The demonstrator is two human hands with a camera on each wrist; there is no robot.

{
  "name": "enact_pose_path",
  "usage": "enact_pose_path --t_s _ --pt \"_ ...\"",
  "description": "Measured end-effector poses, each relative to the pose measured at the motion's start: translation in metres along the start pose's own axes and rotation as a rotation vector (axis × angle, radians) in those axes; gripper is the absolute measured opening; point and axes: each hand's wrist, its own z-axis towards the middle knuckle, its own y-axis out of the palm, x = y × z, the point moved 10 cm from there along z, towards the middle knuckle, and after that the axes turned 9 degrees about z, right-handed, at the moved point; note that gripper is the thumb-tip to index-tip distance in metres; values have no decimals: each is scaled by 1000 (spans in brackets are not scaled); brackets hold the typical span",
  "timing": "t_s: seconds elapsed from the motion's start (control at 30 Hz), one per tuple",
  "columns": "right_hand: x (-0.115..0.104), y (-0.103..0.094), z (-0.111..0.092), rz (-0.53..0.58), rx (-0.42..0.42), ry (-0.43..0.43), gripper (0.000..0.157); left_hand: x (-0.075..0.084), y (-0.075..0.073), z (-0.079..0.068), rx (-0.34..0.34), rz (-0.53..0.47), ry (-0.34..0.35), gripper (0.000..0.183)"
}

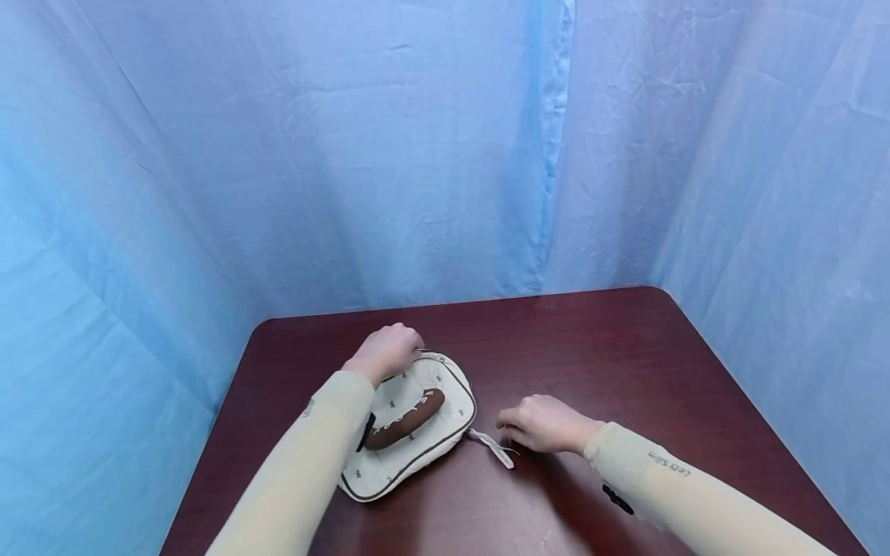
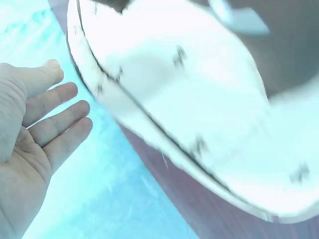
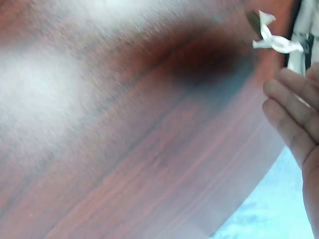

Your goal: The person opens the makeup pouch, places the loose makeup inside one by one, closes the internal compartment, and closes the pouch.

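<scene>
A cream zip pouch (image 1: pixel 452 398) with dark piping and a small bow print lies on the table. On its front is a brown sausage-shaped piece (image 1: pixel 410 425) with white squiggles along it. My left hand (image 1: pixel 388 349) hovers by the pouch's far left edge; in the left wrist view its fingers (image 2: pixel 60 124) are loosely extended, apart from the fabric. A pale ribbon (image 1: pixel 495 448) trails from the pouch's right side. Just right of that ribbon is my right hand (image 1: pixel 545 423), its fingers relaxed and holding nothing visible. My left forearm hides part of the pouch.
The dark red-brown wooden table (image 1: pixel 591 340) has rounded far corners. Light blue curtains (image 1: pixel 431 154) enclose it at the back and both sides. Both forearms in pale sleeves (image 1: pixel 299 463) reach in from the near side.
</scene>
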Motion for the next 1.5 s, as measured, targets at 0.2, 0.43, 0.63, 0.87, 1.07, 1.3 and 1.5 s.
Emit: enact_pose_path --t_s 0.2,0.43,0.63,0.87,1.07,1.3,1.5 --pt "32 -17 12 72 76 182 15 -40 -3 -35 9 -48 -82 18" --pt "59 -23 26 196 108 354 23 -90 7 -92 51 -147 -294 21" --pt "68 -20 39 289 128 437 29 -117 33 -140 3 -248 -465 47" --pt "74 -6 46 425 138 533 34 -116 84 -173 -163 -523 -557 48" --pt "68 3 52 533 129 583 42 -109 110 -179 -168 -759 -634 38" --pt "65 22 54 797 126 653 42 -106 115 -178 -143 -829 -641 32" --pt "67 29 52 1025 192 743 44 -106 118 -177 -147 -851 -647 29"
